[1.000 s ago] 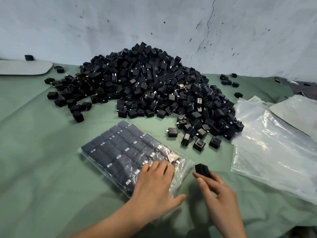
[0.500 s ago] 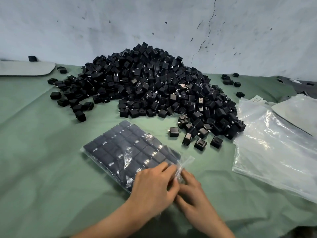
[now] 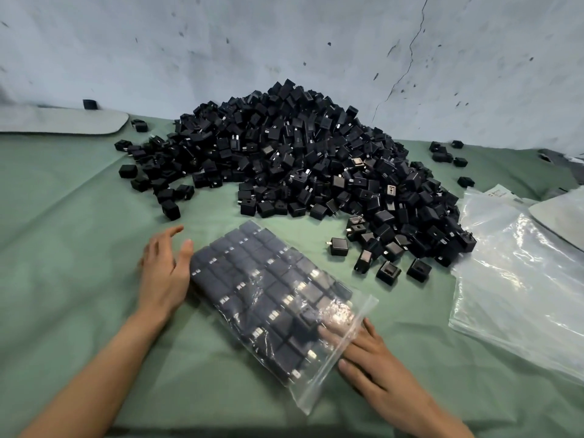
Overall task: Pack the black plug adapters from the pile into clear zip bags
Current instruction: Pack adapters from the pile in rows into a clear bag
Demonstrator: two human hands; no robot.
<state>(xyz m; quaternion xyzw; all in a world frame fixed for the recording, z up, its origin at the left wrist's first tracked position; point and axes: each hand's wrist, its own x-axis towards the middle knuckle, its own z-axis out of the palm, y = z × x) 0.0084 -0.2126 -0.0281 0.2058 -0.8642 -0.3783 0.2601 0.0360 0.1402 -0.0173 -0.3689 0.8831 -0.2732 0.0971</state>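
- The left hand [image 3: 164,273] is lying open, fingers straight and spread, its thumb side touching the clear plastic zip bag [image 3: 271,298] packed with rows of black cube-shaped plug adapters.
- The right hand [image 3: 373,358] is resting flat at the bag's mouth, fingers extended. Its fingertips are showing through the plastic.
- The bag is lying between both hands on the green cloth-covered table [image 3: 63,248].
- The heaped pile of loose black plug adapters [image 3: 309,165] is sitting beyond both hands.
- A stack of empty clear plastic bags [image 3: 518,279] is lying right of the right hand.

Soft, even light, faint shadows. Glare on the empty bags [image 3: 521,279]; motion blur on left hand [image 3: 164,273]; bowed edges.
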